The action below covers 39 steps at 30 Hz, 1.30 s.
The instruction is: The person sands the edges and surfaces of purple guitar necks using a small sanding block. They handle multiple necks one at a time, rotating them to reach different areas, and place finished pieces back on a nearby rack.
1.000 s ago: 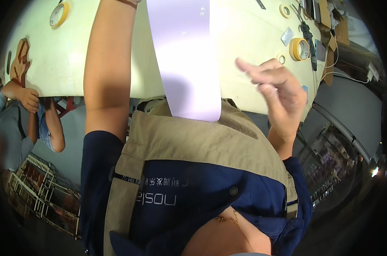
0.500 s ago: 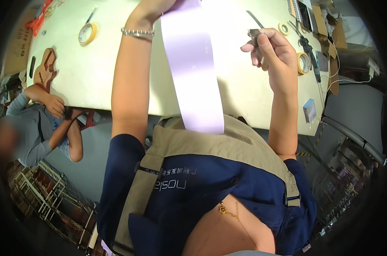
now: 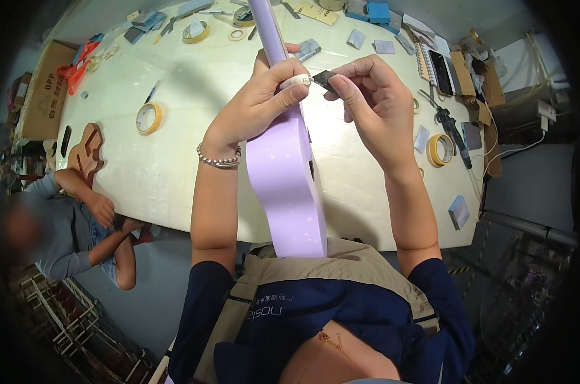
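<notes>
A glossy lilac ukulele or small guitar (image 3: 287, 192) stands on edge in front of me, its lower end against my apron (image 3: 360, 262) and its neck pointing away across the table. My left hand (image 3: 255, 105) is wrapped round the neck near the body; pale tape or a cover wraps one finger. Close by, my right hand (image 3: 376, 105) pinches a small dark flat piece (image 3: 324, 79), like a blade or a folded bit of sandpaper. The piece's tip is beside the left fingertips at the neck's edge; I cannot tell whether it touches.
Tape rolls lie left (image 3: 149, 118) and right (image 3: 440, 150) on the pale table (image 3: 175, 185). A black pen-like tool (image 3: 453, 131), a phone (image 3: 438, 70) and a blue block (image 3: 458, 212) are at right. Left, a seated person (image 3: 66, 224) is near a wooden guitar-shaped piece (image 3: 85, 153).
The instrument has turned from its broad lilac surface, now showing its side and neck. My left hand has come nearer onto the neck; my right hand has moved left beside it.
</notes>
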Tool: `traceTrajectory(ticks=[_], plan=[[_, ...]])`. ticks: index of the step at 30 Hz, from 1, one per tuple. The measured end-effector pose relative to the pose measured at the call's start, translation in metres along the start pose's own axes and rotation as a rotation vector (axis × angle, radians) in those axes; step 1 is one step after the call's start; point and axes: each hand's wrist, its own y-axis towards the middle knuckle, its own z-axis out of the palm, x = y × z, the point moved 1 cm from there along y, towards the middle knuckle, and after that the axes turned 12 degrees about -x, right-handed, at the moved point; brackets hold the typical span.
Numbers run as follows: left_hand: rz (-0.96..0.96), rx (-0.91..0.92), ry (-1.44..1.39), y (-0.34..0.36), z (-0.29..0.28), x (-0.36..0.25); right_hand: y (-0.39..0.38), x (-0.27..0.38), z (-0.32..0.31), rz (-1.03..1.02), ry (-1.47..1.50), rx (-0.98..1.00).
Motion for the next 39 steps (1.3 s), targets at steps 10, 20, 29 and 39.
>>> traceTrajectory(ticks=[10, 20, 29, 39], plan=[[-0.015, -0.001, 0.009, 0.004, 0.003, 0.001, 0.001, -0.008, 0.003, -0.160, -0.082, -0.049], [0.007, 0.019, 0.070, 0.003, -0.001, 0.007, 0.004, -0.016, 0.007, -0.249, -0.090, -0.052], [-0.041, 0.007, 0.042, 0.001, 0.000, 0.003, 0.006, -0.020, 0.004, -0.233, -0.094, 0.006], [-0.093, -0.019, 0.003, 0.012, -0.005, 0.024, 0.001, -0.017, -0.017, 0.376, 0.214, 0.136]])
